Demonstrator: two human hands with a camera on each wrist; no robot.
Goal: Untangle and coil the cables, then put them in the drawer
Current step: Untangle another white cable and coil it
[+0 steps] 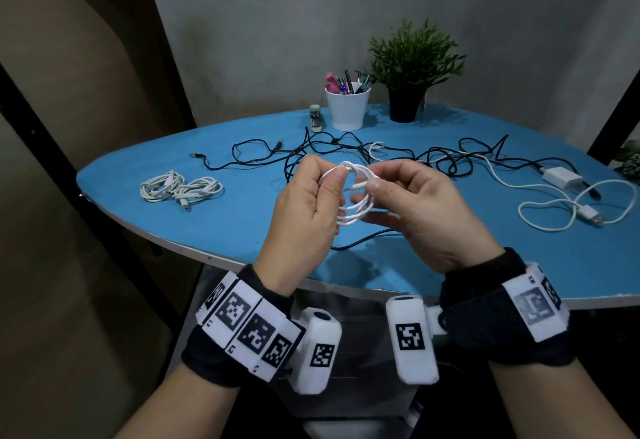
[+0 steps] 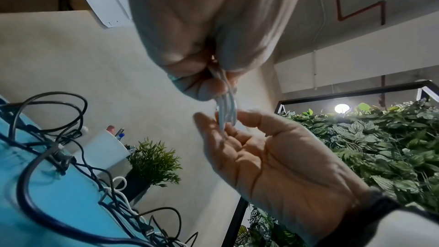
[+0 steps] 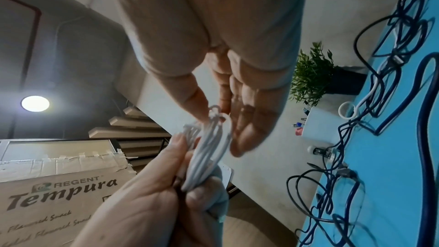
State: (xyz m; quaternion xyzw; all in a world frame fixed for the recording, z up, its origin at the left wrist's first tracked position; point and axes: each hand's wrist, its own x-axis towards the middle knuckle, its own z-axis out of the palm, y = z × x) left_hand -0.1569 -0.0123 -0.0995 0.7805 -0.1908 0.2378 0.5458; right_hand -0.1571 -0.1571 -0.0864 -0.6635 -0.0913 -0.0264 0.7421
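A white cable (image 1: 358,212), wound into a small coil, is held above the blue table (image 1: 225,227) between both hands. My left hand (image 1: 337,179) grips the coil's left side with thumb and curled fingers. My right hand (image 1: 372,185) pinches the cable's loose plug end at the top of the coil. In the left wrist view the left hand (image 2: 217,80) clamps the cable strands (image 2: 226,106) and the right hand (image 2: 224,120) meets them from below. In the right wrist view the coil (image 3: 210,149) runs from the left hand (image 3: 187,173) up to the right hand (image 3: 213,114). No drawer is in view.
Two coiled white cables (image 1: 180,189) lie at the table's left. Tangled black cables (image 1: 346,148) spread across the middle. A white cable with a charger (image 1: 561,177) lies at the right. A pen cup (image 1: 347,108), a stapler (image 1: 316,119) and a potted plant (image 1: 412,68) stand at the back.
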